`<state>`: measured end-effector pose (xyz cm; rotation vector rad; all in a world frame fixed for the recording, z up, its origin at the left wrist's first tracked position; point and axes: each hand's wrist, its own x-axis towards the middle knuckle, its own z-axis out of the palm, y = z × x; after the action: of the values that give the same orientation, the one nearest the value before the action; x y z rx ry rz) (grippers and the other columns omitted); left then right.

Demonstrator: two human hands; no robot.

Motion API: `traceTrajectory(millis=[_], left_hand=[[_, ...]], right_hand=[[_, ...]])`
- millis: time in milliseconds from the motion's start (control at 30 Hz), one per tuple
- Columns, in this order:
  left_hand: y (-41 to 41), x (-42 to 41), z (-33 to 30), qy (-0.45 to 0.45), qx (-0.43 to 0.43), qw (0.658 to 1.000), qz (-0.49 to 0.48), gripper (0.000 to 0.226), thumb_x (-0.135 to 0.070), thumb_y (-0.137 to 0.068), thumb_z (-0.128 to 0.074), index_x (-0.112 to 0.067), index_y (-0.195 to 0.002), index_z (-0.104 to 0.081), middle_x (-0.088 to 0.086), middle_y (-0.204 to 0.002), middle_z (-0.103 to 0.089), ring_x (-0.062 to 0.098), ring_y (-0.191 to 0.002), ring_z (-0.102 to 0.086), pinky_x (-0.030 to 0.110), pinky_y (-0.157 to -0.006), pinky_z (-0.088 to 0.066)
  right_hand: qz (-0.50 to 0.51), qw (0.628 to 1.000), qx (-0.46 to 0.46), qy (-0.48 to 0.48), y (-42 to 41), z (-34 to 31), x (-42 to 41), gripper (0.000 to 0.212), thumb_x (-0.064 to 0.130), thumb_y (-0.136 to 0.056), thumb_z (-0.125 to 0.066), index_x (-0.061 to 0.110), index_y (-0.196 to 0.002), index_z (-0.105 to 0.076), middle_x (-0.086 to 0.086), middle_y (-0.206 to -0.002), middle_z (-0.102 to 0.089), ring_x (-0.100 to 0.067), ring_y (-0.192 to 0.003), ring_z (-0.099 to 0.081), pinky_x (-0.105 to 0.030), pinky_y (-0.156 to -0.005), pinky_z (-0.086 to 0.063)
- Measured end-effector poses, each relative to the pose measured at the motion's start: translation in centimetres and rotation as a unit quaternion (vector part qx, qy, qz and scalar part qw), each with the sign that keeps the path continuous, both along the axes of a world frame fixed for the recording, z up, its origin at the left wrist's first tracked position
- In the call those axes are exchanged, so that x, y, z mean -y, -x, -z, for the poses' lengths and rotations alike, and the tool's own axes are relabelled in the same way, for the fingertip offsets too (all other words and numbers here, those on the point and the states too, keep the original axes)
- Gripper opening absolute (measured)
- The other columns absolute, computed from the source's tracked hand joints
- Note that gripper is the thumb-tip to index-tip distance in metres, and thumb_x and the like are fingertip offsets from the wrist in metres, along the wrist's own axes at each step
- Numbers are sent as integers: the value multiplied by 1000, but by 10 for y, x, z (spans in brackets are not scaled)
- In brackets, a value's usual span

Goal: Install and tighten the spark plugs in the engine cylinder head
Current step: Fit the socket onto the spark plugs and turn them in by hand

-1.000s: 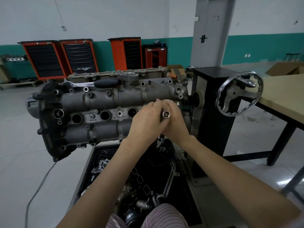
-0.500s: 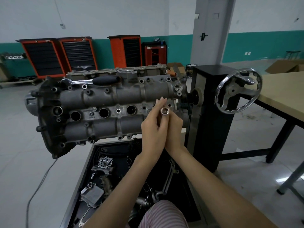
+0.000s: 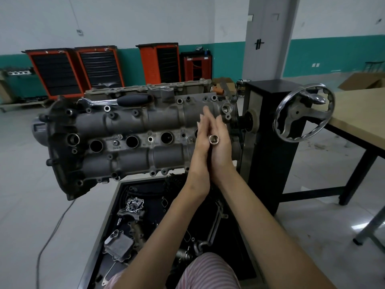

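No brand, label or legible writing can be made out on any item. The cylinder head sits on a stand at centre left of the frame, with three open plug bores visible in a row along its middle. At centre frame, the left hand and right hand are pressed palm to palm with fingers straight, each grip flat, and a socket is held between them, its open end facing the camera. The hands hide the head's right-hand portion. A ratchet lies along the head's upper edge. A handwheel stands at right beside the counter. A parts tray occupies the lower centre. Orange tool cabinets line the upper left wall.
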<state>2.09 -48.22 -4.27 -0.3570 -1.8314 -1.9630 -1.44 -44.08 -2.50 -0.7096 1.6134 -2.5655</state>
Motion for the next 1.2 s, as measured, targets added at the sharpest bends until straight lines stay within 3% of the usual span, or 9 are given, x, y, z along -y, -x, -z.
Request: traceTrajectory(millis=[133,300,400,467,567,700,900,1067,1200], left_hand=[[16,13,-29,50,6,998,24,54,-43,-99,-19,-20,-148,-20,-6,-154,-20,0,-139,-18,19,-113,-16],[19,14,-45,98,15,994,43,50,-41,-100,-15,-23,-145,-27,-7,-152,-27,1,-138,-21,26,-114,-14],[10,9,-32,95,13,994,41,45,-33,-102,-20,-19,-142,-37,-7,-148,-34,-3,-134,-27,14,-108,-23],[7,9,-29,90,1,995,37,43,-26,-103,-21,-13,-143,-34,-4,-149,-33,-2,-134,-29,17,-110,-25],[2,7,-25,74,-14,997,18,52,-32,-96,-24,-13,-144,-31,-1,-151,-31,6,-138,-25,35,-115,-22],[-3,4,-6,34,-24,999,18,44,-40,-93,-24,-37,-136,-30,-7,-154,-21,4,-141,-14,42,-117,-14],[8,3,-21,27,-40,999,2,41,-32,-103,-19,-29,-144,-21,-19,-151,-18,-9,-136,-16,12,-110,-17],[15,10,-47,48,-30,998,9,33,-26,-103,-23,-30,-135,-32,-23,-136,-37,-25,-116,-33,1,-96,-29],[7,6,-37,-1,-35,999,-9,47,-28,-101,-14,-15,-144,-26,-3,-150,-29,1,-136,-27,22,-113,-22]], right_hand=[[62,995,-36,-65,-28,32,10,46,37,-100,-27,14,-139,-32,-4,-142,-39,4,-113,-45,2,-88,-30],[7,1000,16,2,-28,30,10,64,55,-90,-23,21,-144,-26,7,-145,-36,-1,-131,-34,-21,-104,-32],[145,988,-6,-49,-17,15,7,57,50,-94,-32,19,-142,-31,-2,-145,-36,-13,-133,-33,-36,-109,-30],[180,979,-70,-67,-9,1,9,63,46,-90,-35,17,-145,-22,-1,-151,-25,-11,-137,-24,-34,-112,-23],[100,992,-63,40,3,-21,5,68,43,-88,-35,20,-147,-12,8,-154,-11,3,-136,-14,-28,-114,-15],[40,997,-56,47,9,-24,2,51,34,-99,-19,14,-145,-17,4,-154,-13,-3,-138,-12,-37,-116,-10],[66,994,-86,-15,-22,0,7,37,24,-102,-27,20,-139,-31,16,-137,-39,13,-126,-31,-8,-105,-24],[4,998,-46,31,-42,14,10,67,49,-87,-26,24,-147,-13,13,-153,-15,3,-136,-17,-26,-113,-17],[45,998,-46,-7,-45,16,7,58,44,-96,-30,16,-146,-19,5,-150,-25,6,-131,-24,-11,-107,-22]])
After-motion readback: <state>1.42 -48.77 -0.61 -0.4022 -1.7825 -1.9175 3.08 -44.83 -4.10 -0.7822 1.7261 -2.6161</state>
